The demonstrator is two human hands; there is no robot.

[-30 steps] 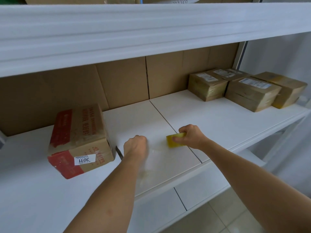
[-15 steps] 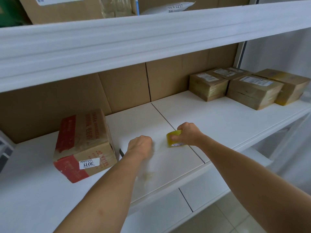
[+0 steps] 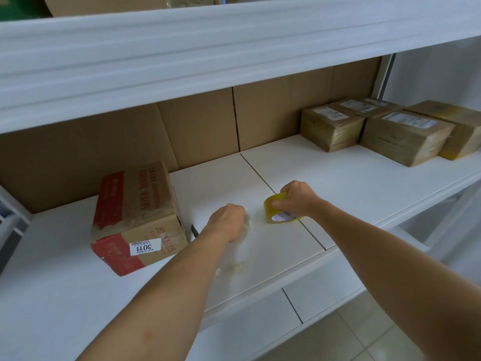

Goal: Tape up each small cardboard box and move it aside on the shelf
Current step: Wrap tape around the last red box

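A larger brown cardboard box with red printed bands (image 3: 138, 214) lies on the left, turned at an angle, with a white sticker reading 3011 (image 3: 145, 247) on its near face. Just beside its right edge, a thin dark blade-like object (image 3: 194, 230) is partly visible; what it is cannot be told. Brown corrugated cardboard sheets (image 3: 200, 126) line the back wall, more cardboard boxes (image 3: 104, 2) sit on the upper level, and pale floor tiles (image 3: 346, 337) show below right.

Soft, even daylight fills the scene, brightest right of the hands (image 3: 296, 200). Shadows are faint. The wide lens bows the upper shelf edge (image 3: 234, 61), and the corners look slightly soft.
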